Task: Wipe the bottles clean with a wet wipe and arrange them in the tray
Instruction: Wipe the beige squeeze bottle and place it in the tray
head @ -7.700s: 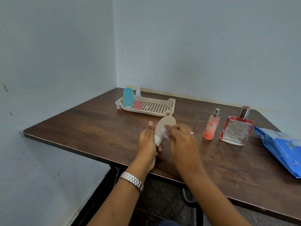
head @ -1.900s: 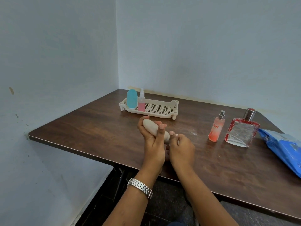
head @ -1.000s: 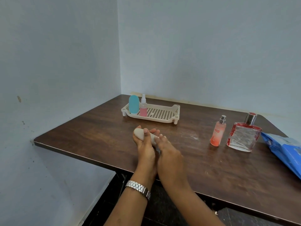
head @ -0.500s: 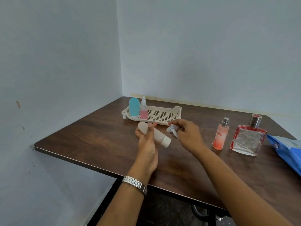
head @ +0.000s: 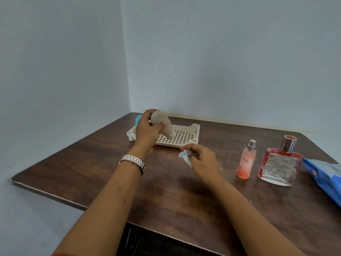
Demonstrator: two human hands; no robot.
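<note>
Over the cream tray (head: 196,127) at the back of the desk (head: 166,200), the left hand (head: 147,133) grips a beige bottle (head: 160,119), fingers and thumb curled round its rounded upper end. The bottle leans, with its narrow lower end down inside the tray, on or just above the perforated floor; I cannot tell whether it touches. A blue bottle (head: 138,119) stands at the tray's left end, mostly hidden behind that hand. A metal watch (head: 133,161) sits on the left wrist.

Nearer, just in front of the tray's right corner, the right hand (head: 203,162) hovers above the desk and pinches a crumpled white wipe (head: 185,157) between thumb and fingertips, the other fingers curled in.

To the right, a slim pink spray bottle (head: 246,161) stands upright on the desk. Just beside it stands a square glass bottle (head: 279,164) with red edges and a silver cap. A blue wipe pack (head: 324,176) lies at the right edge, close to the glass bottle.
</note>
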